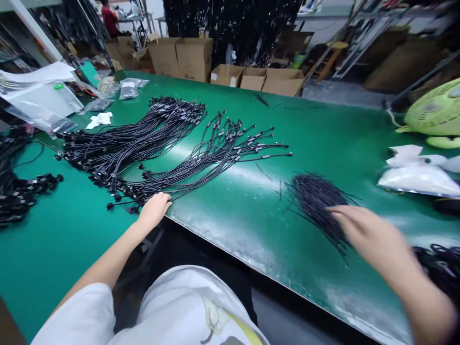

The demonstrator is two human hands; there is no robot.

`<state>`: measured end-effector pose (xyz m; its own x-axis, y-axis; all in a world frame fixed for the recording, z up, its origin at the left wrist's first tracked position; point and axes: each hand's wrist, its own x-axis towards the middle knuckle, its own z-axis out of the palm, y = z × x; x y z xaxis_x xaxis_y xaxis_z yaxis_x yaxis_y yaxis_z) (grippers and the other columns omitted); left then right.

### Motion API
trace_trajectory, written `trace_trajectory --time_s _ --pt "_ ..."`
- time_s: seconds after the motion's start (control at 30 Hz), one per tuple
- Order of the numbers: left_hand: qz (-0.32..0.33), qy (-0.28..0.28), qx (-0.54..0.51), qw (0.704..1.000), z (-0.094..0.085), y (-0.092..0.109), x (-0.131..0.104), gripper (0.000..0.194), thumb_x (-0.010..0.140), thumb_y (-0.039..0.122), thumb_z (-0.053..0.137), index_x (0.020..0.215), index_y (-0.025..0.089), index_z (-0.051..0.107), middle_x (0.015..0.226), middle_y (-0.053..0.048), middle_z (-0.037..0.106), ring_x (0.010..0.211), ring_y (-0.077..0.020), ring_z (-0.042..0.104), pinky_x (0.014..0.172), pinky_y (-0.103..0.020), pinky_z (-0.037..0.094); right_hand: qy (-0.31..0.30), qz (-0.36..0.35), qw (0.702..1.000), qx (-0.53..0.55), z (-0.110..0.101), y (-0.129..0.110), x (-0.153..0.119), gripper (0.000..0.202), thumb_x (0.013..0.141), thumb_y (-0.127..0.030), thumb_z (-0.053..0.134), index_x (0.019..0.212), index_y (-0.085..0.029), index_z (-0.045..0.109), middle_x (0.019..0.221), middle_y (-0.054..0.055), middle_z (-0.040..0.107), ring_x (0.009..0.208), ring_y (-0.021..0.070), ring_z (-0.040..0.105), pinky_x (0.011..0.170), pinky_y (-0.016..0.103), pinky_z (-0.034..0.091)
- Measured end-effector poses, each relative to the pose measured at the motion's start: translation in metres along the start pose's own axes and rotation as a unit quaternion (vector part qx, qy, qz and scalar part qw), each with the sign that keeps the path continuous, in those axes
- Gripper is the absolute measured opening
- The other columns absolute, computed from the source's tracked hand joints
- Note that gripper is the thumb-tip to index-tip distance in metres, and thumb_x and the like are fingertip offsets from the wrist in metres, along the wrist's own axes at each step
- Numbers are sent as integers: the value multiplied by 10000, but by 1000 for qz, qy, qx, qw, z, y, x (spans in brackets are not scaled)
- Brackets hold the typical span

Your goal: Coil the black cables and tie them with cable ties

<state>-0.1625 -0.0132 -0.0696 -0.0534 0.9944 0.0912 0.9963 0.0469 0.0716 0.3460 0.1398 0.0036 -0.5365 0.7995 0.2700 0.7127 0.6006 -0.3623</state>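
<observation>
Long black cables [212,160] with small connectors fan out across the green table [251,206]. At their near end, by the table edge, my left hand [155,209] rests with its fingers bent together; whatever lies under them is hidden. A larger bundle of black cables [140,132] lies behind and to the left. On the right, a loose pile of short thin black strips [316,201] is spread on the table. My right hand [359,227], blurred by motion, touches the pile's right side with its fingertips; I cannot make out a strip between them.
More black connectors [28,191] lie at the far left. A green fan [436,108], a white bag [419,177] and black coils [440,263] are at the right. Cardboard boxes [194,57] stand behind the table. A person in red [109,20] is far back.
</observation>
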Motion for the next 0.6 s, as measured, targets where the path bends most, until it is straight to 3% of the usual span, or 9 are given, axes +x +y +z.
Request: trace_trajectory --time_s 0.03,0.13,0.2,0.27,0.3,0.37,0.43,0.47,0.6 --pt "-6 -6 -34 999 -3 2 0 195 952 269 410 969 177 581 938 -91 603 890 -230 541 796 -345 436 0 -1 1000 -12 22 -27 17 293 936 -383 380 989 -307 657 1024 79 672 965 310 652 851 492 532" --pt "-33 -34 -215 975 -23 18 -8 177 947 295 418 942 195 564 856 -44 588 811 -192 549 759 -316 432 -41 -142 989 18 97 -125 69 315 936 -290 431 1185 -197 598 1206 133 613 1083 264 602 916 426 512" --pt "-66 -93 -386 915 -46 30 -21 197 952 342 409 969 199 543 705 16 521 644 -148 508 644 -272 415 -71 -254 964 26 138 -180 101 365 919 -264 492 1264 -160 548 1312 158 549 1203 259 518 1022 434 422" --pt "-97 -184 -514 832 -72 32 -39 245 951 396 420 1020 195 542 624 58 431 520 -110 407 527 -234 351 -120 -294 948 20 162 -207 138 234 903 -213 517 1106 -166 624 1143 115 641 1109 218 549 1044 390 369" --pt "-114 -217 -542 804 -83 27 -49 266 939 417 454 1041 193 555 630 61 418 504 -97 367 493 -221 318 -137 -274 952 12 165 -208 158 162 894 -184 519 990 -166 648 1014 87 672 1018 196 569 1008 353 376" --pt "-154 -222 -554 787 -99 5 -69 291 908 435 532 1035 182 600 637 56 415 519 -85 336 474 -203 278 -128 -177 976 -11 157 -189 198 146 890 -153 499 849 -150 640 852 64 667 866 169 562 862 287 405" --pt "-216 -148 -586 767 -103 -23 -82 289 896 436 566 932 155 625 605 52 405 532 -81 338 476 -188 277 -83 -102 991 -26 135 -157 229 234 946 -168 403 908 -117 629 877 95 660 811 164 535 747 271 382" --pt "-247 -97 -624 734 -102 -34 -85 288 890 429 581 857 144 615 588 52 394 527 -76 339 472 -181 283 -62 -77 995 -32 123 -142 239 258 964 -188 380 927 -107 622 874 109 653 778 161 516 709 271 360" --pt "-291 34 -818 495 -92 -51 -77 235 844 280 661 710 132 538 594 56 359 512 -54 374 452 -151 346 -15 -60 997 -48 98 -116 253 154 951 -231 481 907 -159 610 753 70 590 644 141 413 642 282 277"
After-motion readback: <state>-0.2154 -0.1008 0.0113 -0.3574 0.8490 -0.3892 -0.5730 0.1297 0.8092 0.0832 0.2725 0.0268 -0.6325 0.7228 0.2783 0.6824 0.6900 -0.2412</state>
